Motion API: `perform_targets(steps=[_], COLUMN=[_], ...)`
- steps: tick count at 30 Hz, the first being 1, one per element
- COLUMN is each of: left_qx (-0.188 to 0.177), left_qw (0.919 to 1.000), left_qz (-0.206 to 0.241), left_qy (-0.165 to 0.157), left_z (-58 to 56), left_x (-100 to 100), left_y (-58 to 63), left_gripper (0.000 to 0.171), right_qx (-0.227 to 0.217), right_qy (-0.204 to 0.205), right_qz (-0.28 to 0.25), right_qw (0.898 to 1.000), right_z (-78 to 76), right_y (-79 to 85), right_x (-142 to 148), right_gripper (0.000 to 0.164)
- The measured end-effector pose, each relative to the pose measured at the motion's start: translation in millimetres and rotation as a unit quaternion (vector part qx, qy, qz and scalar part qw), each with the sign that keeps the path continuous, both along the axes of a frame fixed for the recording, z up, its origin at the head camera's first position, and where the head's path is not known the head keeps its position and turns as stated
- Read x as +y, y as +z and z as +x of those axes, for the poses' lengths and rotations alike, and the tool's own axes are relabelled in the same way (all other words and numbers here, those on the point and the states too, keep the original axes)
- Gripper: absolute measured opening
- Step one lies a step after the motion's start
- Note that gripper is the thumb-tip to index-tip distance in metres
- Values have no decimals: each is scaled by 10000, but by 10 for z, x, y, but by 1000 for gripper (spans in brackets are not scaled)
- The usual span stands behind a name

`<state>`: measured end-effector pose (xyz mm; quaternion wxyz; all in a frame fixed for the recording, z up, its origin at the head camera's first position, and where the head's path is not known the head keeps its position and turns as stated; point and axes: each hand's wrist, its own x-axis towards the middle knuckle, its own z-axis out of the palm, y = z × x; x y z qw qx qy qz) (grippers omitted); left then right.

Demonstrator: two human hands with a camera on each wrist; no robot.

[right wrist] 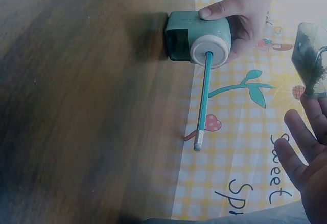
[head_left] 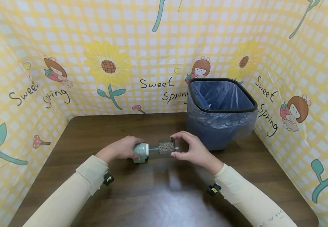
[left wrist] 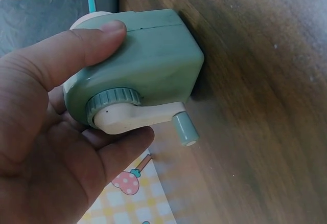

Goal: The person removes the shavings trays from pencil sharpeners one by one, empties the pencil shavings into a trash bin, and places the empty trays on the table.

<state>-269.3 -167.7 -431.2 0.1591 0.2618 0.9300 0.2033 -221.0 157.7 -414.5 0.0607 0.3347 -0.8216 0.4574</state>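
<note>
A green hand-crank pencil sharpener (head_left: 141,150) is gripped by my left hand (head_left: 124,147), thumb on top and fingers underneath in the left wrist view. Its cream crank arm (left wrist: 153,115) ends in a green knob (left wrist: 186,129). From the white front ring (right wrist: 210,50) sticks a teal pencil (right wrist: 205,91) with its eraser end outward. My right hand (head_left: 195,149) pinches a clear shavings drawer (head_left: 166,147), apart from the sharpener and holding dark shavings. A dark opening (right wrist: 179,44) shows in the sharpener's body in the right wrist view.
A trash bin (head_left: 209,130) with a black rim (head_left: 223,111) and a translucent liner stands at the back right, just behind my right hand. The brown wooden table (head_left: 110,201) meets yellow checkered cloth walls (head_left: 152,63) at the back and sides.
</note>
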Motion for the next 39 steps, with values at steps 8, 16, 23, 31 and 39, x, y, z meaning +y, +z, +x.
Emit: perform_targets(steps=[8,16,23,31,39], left_qx=[-65,-84,-55,-69,-24], left_qw=[10000,10000,10000,10000,10000], left_qz=[24,17,-12,-22,-33], left_qy=[9,9,22,-6,54], left_z=[1,0,3,24,10], left_x=[-1,-3,11,15,19], left_y=[13,24,25,41,4], left_gripper=[68,68,68,69,69], right_qx=[130,99,364,456,353], right_qy=[-20,43,109,112,53], right_qz=[103,48,106,119,152], right_qw=[9999,9999,9992,9988,9992], right_z=[-14,-27,-45,-47,-47], right_y=[102,190,270,348,476], right_x=[12,20,35,48,38], right_gripper=[51,50,48,49,50])
